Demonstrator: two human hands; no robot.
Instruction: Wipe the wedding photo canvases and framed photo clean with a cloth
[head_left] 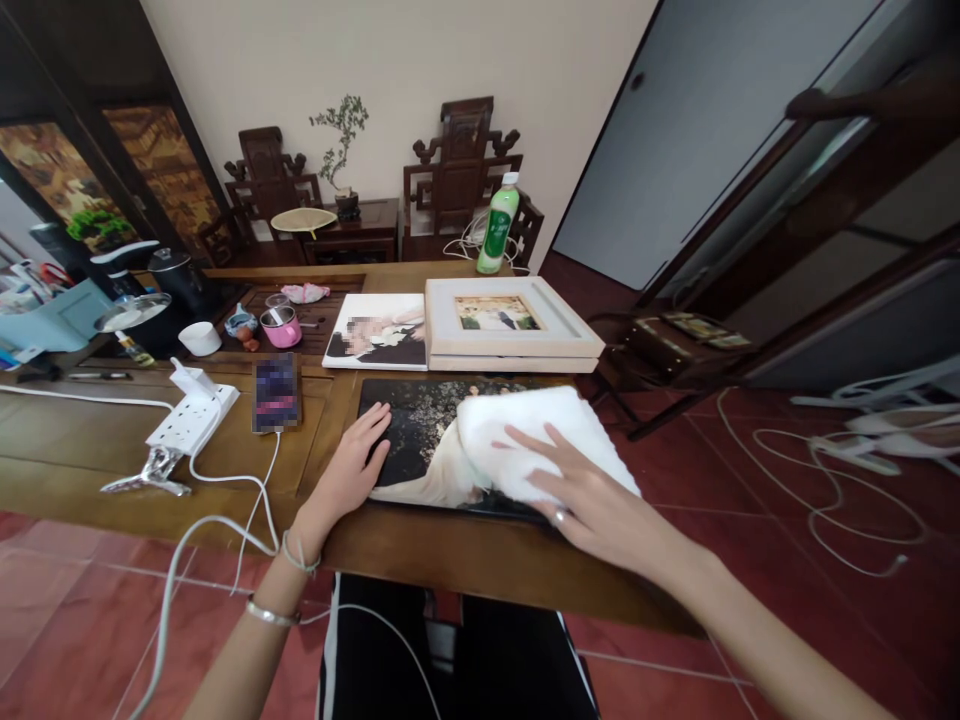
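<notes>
— Photo panel [420, 430]: where does it lie?
— Flat at the tabletop's [90, 440] near edge, right of the phone [276, 392]. The left hand [352, 470] rests on its left edge, fingers released; further right, the right hand [577, 485] presses a white cloth [525, 420] flat on it.

My wooden table [225, 450] carries a dark photo panel [416, 430], framed pictures [510, 325], phone [276, 392], power strip [191, 418] and green bottle [498, 225].

soft, even indoor daylight; sharp centre, edges bent by wide-angle distortion.
</notes>
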